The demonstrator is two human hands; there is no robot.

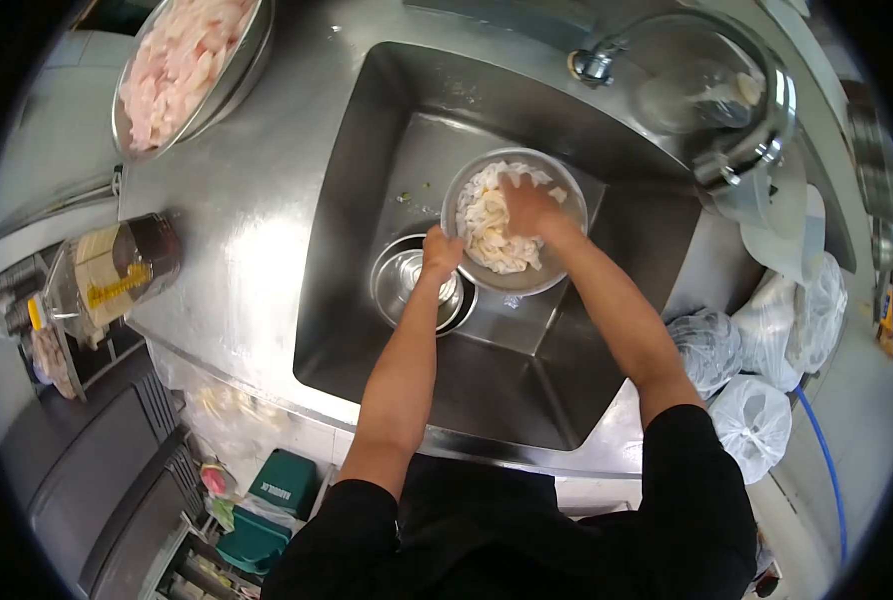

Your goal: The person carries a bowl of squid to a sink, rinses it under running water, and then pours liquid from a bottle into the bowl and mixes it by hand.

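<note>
A round metal bowl (574, 196) with pale, whitish-yellow strips of food (497, 232) is held inside the steel sink. My left hand (443, 252) grips the bowl's near-left rim, fingers closed around its edge. My right hand (530, 208) reaches into the bowl from the right, its fingers stretched out and apart among the strips. The fingertips are partly hidden by the food and slightly blurred. Below my left hand, a smaller metal pot (391, 283) stands on the sink floor, partly covered by the bowl and my forearm.
The deep sink (367, 180) has a curved faucet (782, 110) at its right back corner. A large bowl of pink raw meat (182, 75) is at upper left. A yellow-capped plastic jug (117, 268) lies at left. Tied plastic bags (752, 425) crowd the right side.
</note>
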